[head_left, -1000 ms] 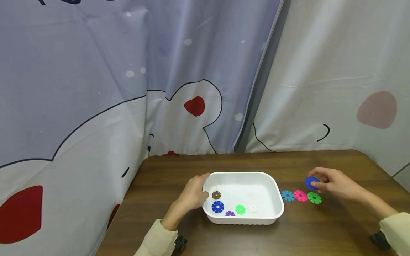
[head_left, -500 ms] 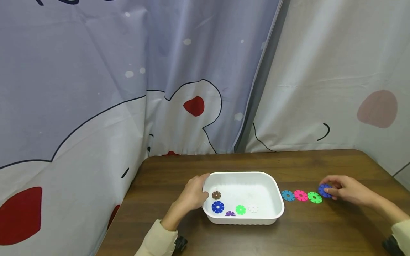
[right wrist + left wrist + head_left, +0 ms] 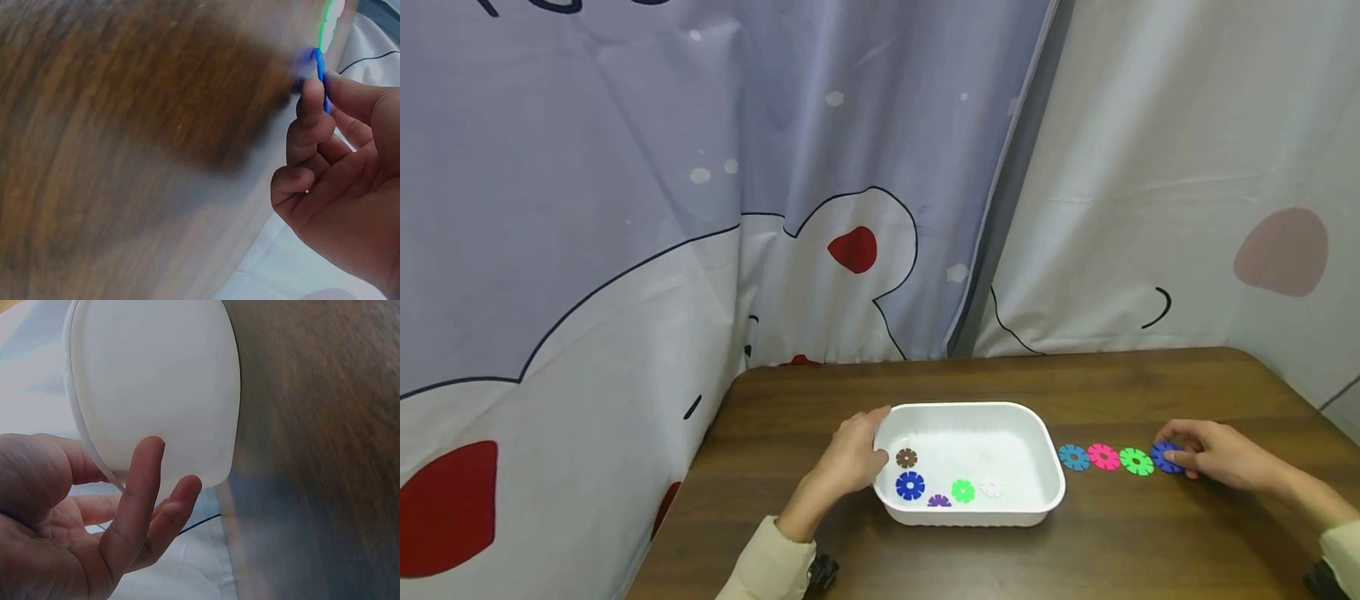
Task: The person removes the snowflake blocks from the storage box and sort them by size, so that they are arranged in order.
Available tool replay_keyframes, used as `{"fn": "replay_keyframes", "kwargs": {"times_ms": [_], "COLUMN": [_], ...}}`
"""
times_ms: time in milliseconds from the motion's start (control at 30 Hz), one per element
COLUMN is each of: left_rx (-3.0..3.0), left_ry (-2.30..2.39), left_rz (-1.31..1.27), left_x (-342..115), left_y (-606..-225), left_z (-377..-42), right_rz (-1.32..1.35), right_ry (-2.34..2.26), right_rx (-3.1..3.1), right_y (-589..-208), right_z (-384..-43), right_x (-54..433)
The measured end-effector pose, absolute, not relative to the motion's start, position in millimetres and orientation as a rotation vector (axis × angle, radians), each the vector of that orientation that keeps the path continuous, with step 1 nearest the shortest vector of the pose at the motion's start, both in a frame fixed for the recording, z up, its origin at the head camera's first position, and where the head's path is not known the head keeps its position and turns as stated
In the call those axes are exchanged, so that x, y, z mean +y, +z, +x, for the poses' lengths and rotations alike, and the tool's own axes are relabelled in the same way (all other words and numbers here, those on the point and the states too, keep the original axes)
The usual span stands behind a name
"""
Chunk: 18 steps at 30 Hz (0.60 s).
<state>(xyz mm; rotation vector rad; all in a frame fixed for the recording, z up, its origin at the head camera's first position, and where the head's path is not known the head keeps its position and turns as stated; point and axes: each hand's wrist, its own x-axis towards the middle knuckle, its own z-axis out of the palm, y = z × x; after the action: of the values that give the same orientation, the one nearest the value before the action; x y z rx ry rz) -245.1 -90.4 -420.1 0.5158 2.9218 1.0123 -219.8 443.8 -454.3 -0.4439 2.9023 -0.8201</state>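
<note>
My left hand (image 3: 848, 454) grips the left end of a white plastic basin (image 3: 973, 518), thumb at the rim and fingers along the outer wall, as the left wrist view shows. My right hand (image 3: 1221, 457) pinches a blue notched plastic disc (image 3: 1165, 457) between thumb and fingers. In the right wrist view that blue disc (image 3: 320, 65) appears edge-on, close over the table. It is at the right end of a row with a light blue disc (image 3: 1074, 457), a pink disc (image 3: 1104, 457) and a green disc (image 3: 1137, 462).
Inside the basin lie a brown disc (image 3: 906, 457), a dark blue disc (image 3: 910, 486), a partly hidden purple disc (image 3: 938, 501), a light green disc (image 3: 963, 491) and a white disc (image 3: 991, 487). The wooden table (image 3: 820, 383) ends at a printed curtain (image 3: 805, 283) behind.
My right hand has moved right and down with the blue disc, from above the green disc to the row's right end. The left hand and basin stay put.
</note>
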Motion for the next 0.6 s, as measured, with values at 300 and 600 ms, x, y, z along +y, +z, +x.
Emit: {"fn": "replay_keyframes", "kwargs": {"times_ms": [300,600], "left_rx": [2.913,2.905], "left_ry": [1.018,1.018], "left_rz": [0.505,0.488], "left_x": [-90.0,-89.4], "left_y": [-421.2,-421.8], "left_z": [-245.7,-245.5], "right_rz": [-0.376,-0.485], "right_ry": [-0.777,-0.795], "right_rx": [2.925,3.086], "right_y": [-456.2,-440.4], "right_z": [-218.4,-221.4], "right_x": [444.0,420.9]}}
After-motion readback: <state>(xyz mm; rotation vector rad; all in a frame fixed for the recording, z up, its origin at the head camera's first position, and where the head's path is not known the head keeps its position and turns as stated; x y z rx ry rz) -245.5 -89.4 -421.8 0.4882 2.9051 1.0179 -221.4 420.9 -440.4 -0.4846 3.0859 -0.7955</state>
